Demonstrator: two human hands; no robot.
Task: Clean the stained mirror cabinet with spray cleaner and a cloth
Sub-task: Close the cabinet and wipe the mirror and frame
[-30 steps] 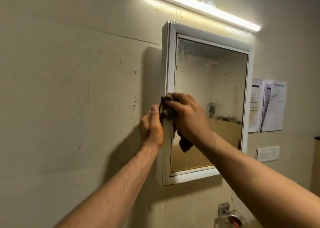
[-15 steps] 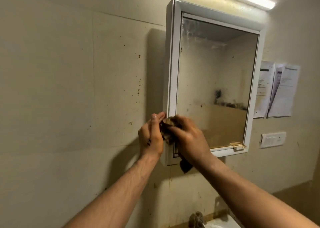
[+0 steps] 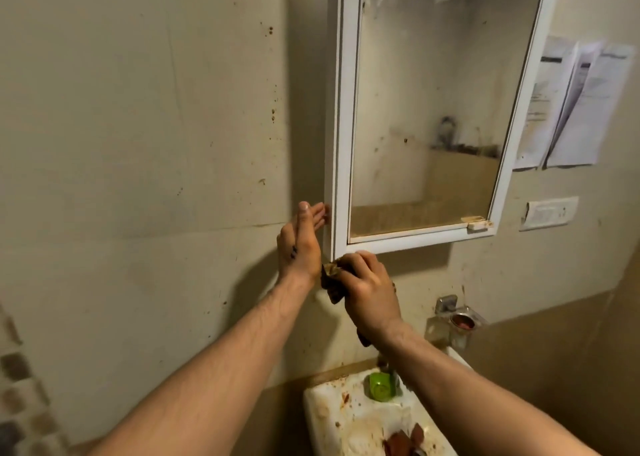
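The white-framed mirror cabinet [image 3: 341,116] hangs on the beige wall, its glass smeared and spotted. My right hand [image 3: 369,291] grips a dark brown cloth [image 3: 332,282] and presses it against the cabinet's bottom left corner. My left hand [image 3: 300,244] rests flat against the cabinet's left side, fingers straight and holding nothing. A green object [image 3: 381,388], perhaps a bottle cap, stands on the sink below, partly behind my right forearm.
A stained white sink [image 3: 332,417] sits below the cabinet. A metal wall holder [image 3: 457,317] is mounted to the right of my right hand. Papers [image 3: 575,106] and a wall switch [image 3: 550,211] are right of the cabinet. Brown spots mark the wall.
My right hand has slid the cloth down the cabinet's left frame to the bottom corner. My left hand followed down and its fingers spread flat. The view tilted down, showing the sink.
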